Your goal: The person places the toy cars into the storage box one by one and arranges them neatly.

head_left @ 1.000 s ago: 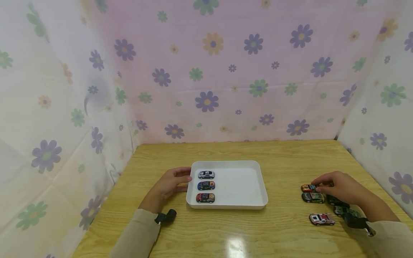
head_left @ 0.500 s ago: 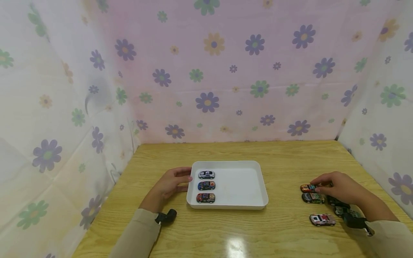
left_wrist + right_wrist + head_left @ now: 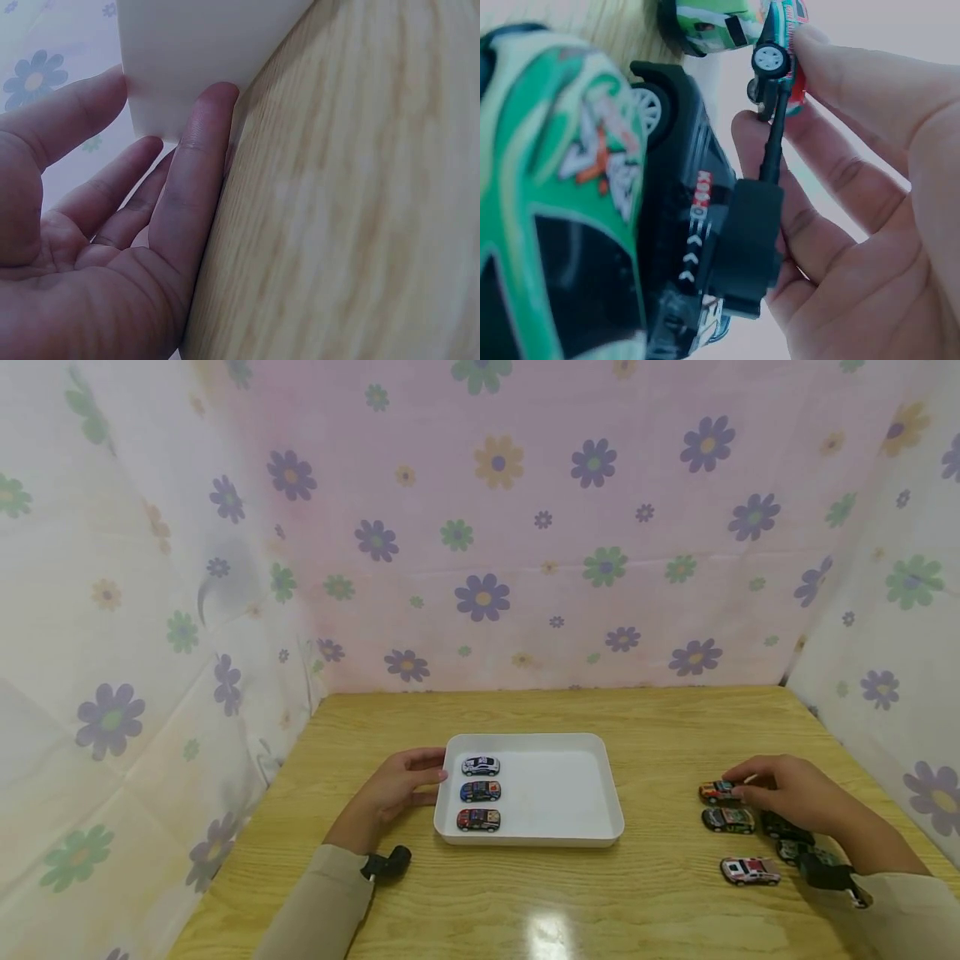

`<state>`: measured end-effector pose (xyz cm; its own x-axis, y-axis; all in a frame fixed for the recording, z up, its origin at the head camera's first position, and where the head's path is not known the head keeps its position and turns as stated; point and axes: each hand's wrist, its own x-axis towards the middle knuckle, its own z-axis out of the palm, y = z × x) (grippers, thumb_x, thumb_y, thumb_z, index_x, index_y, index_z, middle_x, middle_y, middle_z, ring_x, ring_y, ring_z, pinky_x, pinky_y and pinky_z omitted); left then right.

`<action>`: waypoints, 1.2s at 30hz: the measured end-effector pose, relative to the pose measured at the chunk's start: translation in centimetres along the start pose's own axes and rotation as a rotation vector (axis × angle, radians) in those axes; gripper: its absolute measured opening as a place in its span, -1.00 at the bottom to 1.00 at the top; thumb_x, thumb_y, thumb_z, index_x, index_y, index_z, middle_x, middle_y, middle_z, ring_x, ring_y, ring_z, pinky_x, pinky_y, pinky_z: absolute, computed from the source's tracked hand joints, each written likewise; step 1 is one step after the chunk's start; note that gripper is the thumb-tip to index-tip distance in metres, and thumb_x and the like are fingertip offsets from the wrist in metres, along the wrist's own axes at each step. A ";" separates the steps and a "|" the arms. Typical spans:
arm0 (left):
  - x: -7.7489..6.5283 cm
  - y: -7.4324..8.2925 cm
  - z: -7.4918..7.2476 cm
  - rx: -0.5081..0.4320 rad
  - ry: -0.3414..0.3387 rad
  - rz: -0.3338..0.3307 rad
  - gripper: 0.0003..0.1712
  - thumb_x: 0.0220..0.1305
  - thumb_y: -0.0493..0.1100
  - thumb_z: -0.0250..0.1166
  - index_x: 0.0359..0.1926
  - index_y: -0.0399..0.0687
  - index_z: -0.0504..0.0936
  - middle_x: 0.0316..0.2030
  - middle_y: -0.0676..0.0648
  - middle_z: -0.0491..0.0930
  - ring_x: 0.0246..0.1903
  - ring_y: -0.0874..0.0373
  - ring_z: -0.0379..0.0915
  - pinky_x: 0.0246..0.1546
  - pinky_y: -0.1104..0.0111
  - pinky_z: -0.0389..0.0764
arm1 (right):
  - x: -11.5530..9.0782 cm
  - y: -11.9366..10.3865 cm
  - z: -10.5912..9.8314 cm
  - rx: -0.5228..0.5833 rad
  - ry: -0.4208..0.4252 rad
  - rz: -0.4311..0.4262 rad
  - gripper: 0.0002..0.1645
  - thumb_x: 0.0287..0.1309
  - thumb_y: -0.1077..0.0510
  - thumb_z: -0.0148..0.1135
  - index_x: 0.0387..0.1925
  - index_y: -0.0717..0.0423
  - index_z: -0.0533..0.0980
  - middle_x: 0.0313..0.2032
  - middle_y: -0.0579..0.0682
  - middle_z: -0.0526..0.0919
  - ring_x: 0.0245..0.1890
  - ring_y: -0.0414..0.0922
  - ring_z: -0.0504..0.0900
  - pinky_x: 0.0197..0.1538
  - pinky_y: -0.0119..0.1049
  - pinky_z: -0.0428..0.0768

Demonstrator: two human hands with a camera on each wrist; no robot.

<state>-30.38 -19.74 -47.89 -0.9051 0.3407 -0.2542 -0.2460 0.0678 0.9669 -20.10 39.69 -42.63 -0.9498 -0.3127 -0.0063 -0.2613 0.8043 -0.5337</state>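
My left hand rests its fingertips against the left wall of a white tray. The left wrist view shows these fingers fairly straight, touching the tray's outer side. Three toy cars form a column in the tray: white, blue and red. At the right, my right hand pinches a red-orange toy car between thumb and fingers. In the right wrist view this toy car looks tilted, partly hidden by the thumb.
Near the right hand are a green-and-black toy car, a black one, a dark green one and a white-red one. They stand on a wooden table. A flowered cloth hangs behind.
The red-orange car has shifted and tilted slightly in the right hand's pinch. My left hand and the tray stay as they were.
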 end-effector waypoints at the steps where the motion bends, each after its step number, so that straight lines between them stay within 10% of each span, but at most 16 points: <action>1: 0.0 -0.1 0.0 -0.001 -0.002 0.001 -0.37 0.39 -0.28 0.36 0.44 -0.13 0.45 0.37 -0.23 0.48 0.16 -0.03 0.60 0.05 0.02 0.75 | 0.0 0.0 0.1 0.002 0.002 0.002 -0.65 0.41 0.06 0.31 0.13 0.11 0.65 0.00 0.08 0.75 -0.22 -0.32 0.72 -0.30 -0.36 0.69; 36: -0.2 -0.4 -0.1 0.000 0.003 0.026 -0.40 0.41 -0.30 0.34 0.42 -0.15 0.46 0.35 -0.24 0.49 0.15 -0.03 0.61 0.04 0.03 0.75 | 2.1 -3.1 0.4 -0.120 0.184 -0.157 -0.68 0.43 0.13 0.28 0.14 0.11 0.66 -0.09 -0.08 0.71 -0.22 -0.34 0.63 -0.32 -0.36 0.64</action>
<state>-30.14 -19.88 -48.26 -0.9124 0.3394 -0.2287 -0.2220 0.0592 0.9733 -21.21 36.34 -41.37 -0.9086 -0.3496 0.2284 -0.4155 0.8111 -0.4116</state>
